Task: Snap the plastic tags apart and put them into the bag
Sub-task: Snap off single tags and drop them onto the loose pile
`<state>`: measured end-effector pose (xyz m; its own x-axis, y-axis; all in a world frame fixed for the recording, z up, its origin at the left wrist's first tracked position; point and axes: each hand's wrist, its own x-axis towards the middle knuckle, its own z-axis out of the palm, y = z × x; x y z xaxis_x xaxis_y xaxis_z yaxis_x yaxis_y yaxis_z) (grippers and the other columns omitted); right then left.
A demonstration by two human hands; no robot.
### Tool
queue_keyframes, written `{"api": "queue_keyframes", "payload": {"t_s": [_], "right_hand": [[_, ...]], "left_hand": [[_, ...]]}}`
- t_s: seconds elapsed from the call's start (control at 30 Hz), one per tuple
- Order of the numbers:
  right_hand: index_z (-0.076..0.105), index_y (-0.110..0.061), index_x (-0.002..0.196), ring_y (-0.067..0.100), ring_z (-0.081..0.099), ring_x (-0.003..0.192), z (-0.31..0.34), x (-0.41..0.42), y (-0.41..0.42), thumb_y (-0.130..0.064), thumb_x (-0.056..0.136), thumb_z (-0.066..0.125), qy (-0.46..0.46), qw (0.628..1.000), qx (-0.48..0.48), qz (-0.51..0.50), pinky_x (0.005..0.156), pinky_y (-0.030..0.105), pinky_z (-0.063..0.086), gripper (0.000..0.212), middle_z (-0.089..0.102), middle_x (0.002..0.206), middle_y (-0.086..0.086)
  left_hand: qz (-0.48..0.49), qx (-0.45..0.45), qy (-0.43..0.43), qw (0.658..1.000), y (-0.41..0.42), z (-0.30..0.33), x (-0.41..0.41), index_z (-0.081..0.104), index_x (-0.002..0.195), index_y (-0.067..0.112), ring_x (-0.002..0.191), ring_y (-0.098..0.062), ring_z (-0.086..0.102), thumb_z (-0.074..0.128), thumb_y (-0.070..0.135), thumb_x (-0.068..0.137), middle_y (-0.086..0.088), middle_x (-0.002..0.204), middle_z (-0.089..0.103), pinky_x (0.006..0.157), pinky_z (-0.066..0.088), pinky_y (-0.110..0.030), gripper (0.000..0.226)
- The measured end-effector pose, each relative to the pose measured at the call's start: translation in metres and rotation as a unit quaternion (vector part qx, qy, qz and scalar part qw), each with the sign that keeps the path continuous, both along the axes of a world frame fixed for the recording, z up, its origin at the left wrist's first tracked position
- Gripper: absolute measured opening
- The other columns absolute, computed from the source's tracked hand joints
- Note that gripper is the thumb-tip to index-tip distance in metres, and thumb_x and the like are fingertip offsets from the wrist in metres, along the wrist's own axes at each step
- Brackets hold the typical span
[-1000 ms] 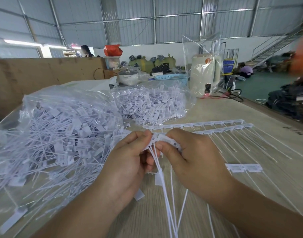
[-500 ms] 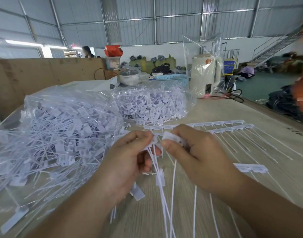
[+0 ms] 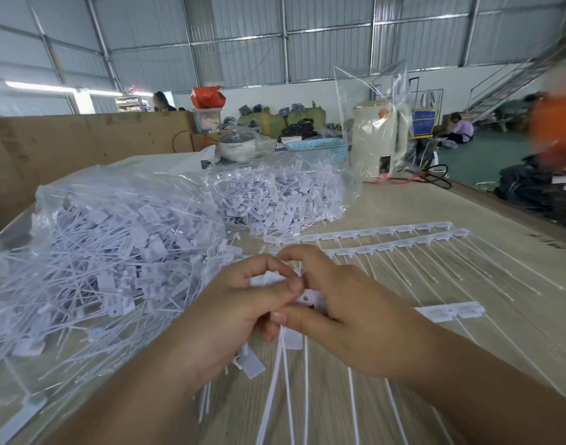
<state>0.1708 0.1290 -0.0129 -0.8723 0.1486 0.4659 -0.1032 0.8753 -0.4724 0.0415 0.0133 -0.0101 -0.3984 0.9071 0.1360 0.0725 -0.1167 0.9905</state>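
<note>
Left hand (image 3: 243, 313) and right hand (image 3: 349, 313) both pinch one strip of joined plastic tags (image 3: 309, 297) above the surface (image 3: 467, 207), beside the full bag (image 3: 92, 252) at its left edge.

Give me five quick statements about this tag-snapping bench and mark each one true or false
1. Both hands grip a strip of white plastic tags. True: the left hand and right hand pinch it between them.
2. The big clear bag on the left holds no tags. False: it is stuffed with loose white tags.
3. Two unbroken tag strips lie on the wooden table beyond the hands. True.
4. A short piece of joined tags lies in the bag. False: it lies on the table, to the right of the right hand.
5. A blue basket stands at the far end. True.
</note>
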Motion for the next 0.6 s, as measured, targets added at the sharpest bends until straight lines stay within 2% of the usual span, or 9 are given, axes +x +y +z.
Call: {"api": "queue_keyframes", "payload": {"t_s": [0.07, 0.13, 0.2, 0.27, 0.37, 0.43, 0.53, 0.6], "right_hand": [[0.039, -0.037, 0.123, -0.001, 0.057, 0.061, 0.003, 0.001, 0.002, -0.059, 0.088, 0.051, 0.003, 1.0, -0.013, -0.003, 0.06, 0.028, 0.047, 0.043, 0.067, 0.079, -0.013], [0.051, -0.034, 0.111, -0.001, 0.055, 0.057, 0.005, 0.004, 0.007, -0.059, 0.089, 0.05, 0.005, 0.999, -0.02, -0.025, 0.056, 0.023, 0.04, 0.033, 0.059, 0.067, -0.024], [0.056, -0.034, 0.087, 0.003, 0.05, 0.052, 0.007, 0.006, 0.012, -0.05, 0.093, 0.054, -0.016, 0.999, -0.032, -0.035, 0.053, 0.023, 0.035, 0.018, 0.054, 0.058, -0.022], [0.052, -0.031, 0.071, 0.007, 0.046, 0.049, 0.008, 0.007, 0.014, -0.044, 0.094, 0.057, -0.042, 0.999, -0.013, -0.031, 0.051, 0.027, 0.034, 0.026, 0.05, 0.054, -0.011], [0.058, -0.023, 0.078, 0.009, 0.045, 0.051, 0.008, 0.007, 0.015, -0.043, 0.093, 0.058, -0.06, 0.998, 0.012, -0.031, 0.053, 0.029, 0.035, 0.025, 0.047, 0.055, -0.006], [0.059, -0.028, 0.082, 0.009, 0.047, 0.052, 0.008, 0.007, 0.015, -0.042, 0.093, 0.058, -0.058, 0.998, 0.009, -0.024, 0.054, 0.028, 0.036, 0.018, 0.048, 0.055, -0.007], [0.051, -0.039, 0.074, 0.006, 0.049, 0.054, 0.009, 0.007, 0.013, -0.041, 0.093, 0.059, -0.034, 0.999, 0.008, -0.039, 0.053, 0.025, 0.034, 0.021, 0.05, 0.056, -0.011], [0.046, -0.038, 0.069, 0.005, 0.048, 0.054, 0.009, 0.005, 0.011, -0.042, 0.092, 0.059, -0.005, 0.998, 0.016, -0.062, 0.052, 0.024, 0.032, 0.027, 0.05, 0.056, -0.016]], "left_hand": [[0.016, 0.007, -0.006, 1.0, 0.0, 0.002, -0.003, 0.069, 0.072, 0.019, 0.041, -0.014, 0.044, 0.087, 0.023, 0.065, -0.009, 0.056, 0.05, 0.041, 0.038, -0.021, 0.02], [0.037, 0.018, -0.01, 0.999, -0.001, 0.004, -0.006, 0.07, 0.072, 0.019, 0.04, -0.016, 0.045, 0.082, 0.033, 0.061, -0.01, 0.056, 0.052, 0.04, 0.039, -0.024, 0.021], [0.048, 0.022, -0.006, 0.999, -0.002, 0.007, -0.009, 0.07, 0.073, 0.018, 0.04, -0.017, 0.046, 0.075, 0.036, 0.06, -0.011, 0.059, 0.054, 0.042, 0.041, -0.025, 0.023], [0.042, 0.004, 0.019, 0.999, -0.004, 0.008, -0.011, 0.071, 0.077, 0.017, 0.04, -0.018, 0.047, 0.073, 0.034, 0.064, -0.015, 0.061, 0.056, 0.044, 0.043, -0.027, 0.022], [0.029, -0.027, 0.075, 0.996, -0.005, 0.005, -0.011, 0.072, 0.082, 0.019, 0.043, -0.017, 0.05, 0.076, 0.034, 0.065, -0.011, 0.059, 0.058, 0.048, 0.044, -0.026, 0.023], [0.038, -0.032, 0.097, 0.994, -0.006, 0.005, -0.011, 0.073, 0.082, 0.023, 0.045, -0.015, 0.051, 0.078, 0.036, 0.063, -0.008, 0.056, 0.057, 0.048, 0.044, -0.023, 0.024], [0.048, -0.004, 0.082, 0.995, -0.005, 0.004, -0.01, 0.072, 0.082, 0.021, 0.046, -0.017, 0.051, 0.076, 0.033, 0.067, -0.012, 0.061, 0.058, 0.047, 0.044, -0.024, 0.02], [0.057, 0.021, 0.053, 0.997, -0.002, 0.004, -0.007, 0.072, 0.082, 0.019, 0.045, -0.017, 0.051, 0.073, 0.03, 0.07, -0.014, 0.062, 0.057, 0.046, 0.045, -0.026, 0.016]]}}
